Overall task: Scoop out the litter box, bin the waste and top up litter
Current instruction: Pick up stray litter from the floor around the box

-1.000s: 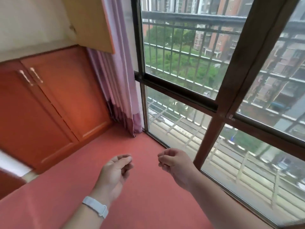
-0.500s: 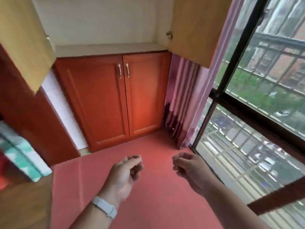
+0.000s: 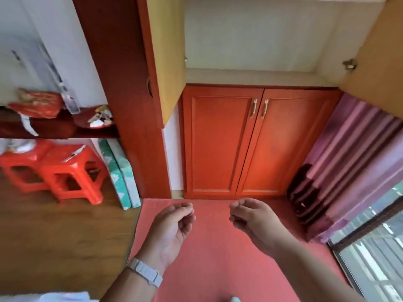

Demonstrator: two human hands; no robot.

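While no litter box shows: I see only closed cabinet doors (image 3: pixel 257 142).
hands: left hand (image 3: pixel 172 229), right hand (image 3: pixel 253 221) loosely curled, empty.
handling: litter likely heavy; I'd grip low.

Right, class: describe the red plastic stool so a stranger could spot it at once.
Start at the tall dark-red wooden partition left of the orange cupboard doors. Left of it, on the brown wood floor, stands the red plastic stool. It alone is glossy bright red with open legs.
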